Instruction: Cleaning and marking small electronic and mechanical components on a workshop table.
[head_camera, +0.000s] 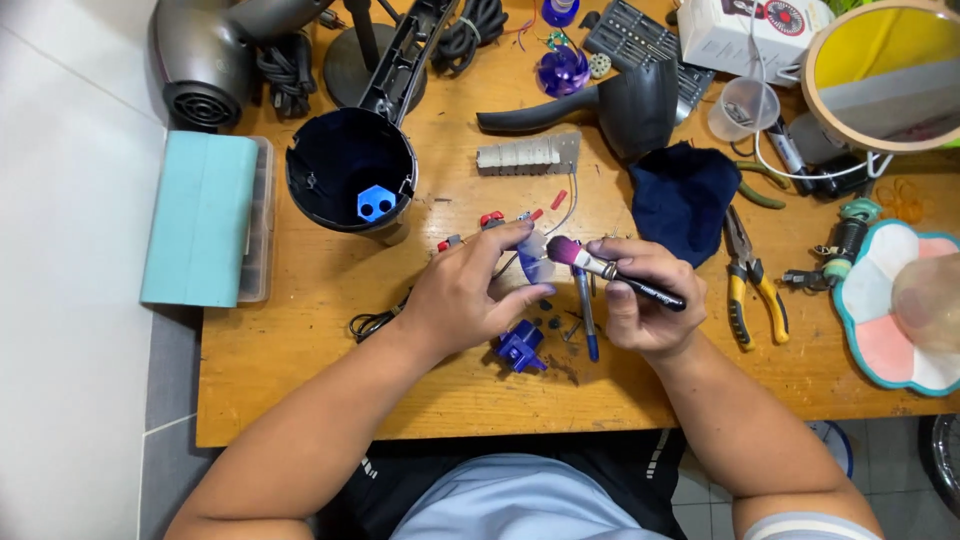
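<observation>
Far left of the left hand (470, 295), a teal box (200, 215) lies at the edge of the table (300, 370), plain-faced, no label showing. The left hand pinches a small translucent blue part (535, 262); it looks light, thin and brittle, best held by its edges. Just right, touching it, is a small brush (610, 270) gripped in the closed right hand (645, 305): light, stiff handle, soft bristles. Up and right of that hand stands a white carton (745, 35) with a round red mark.
</observation>
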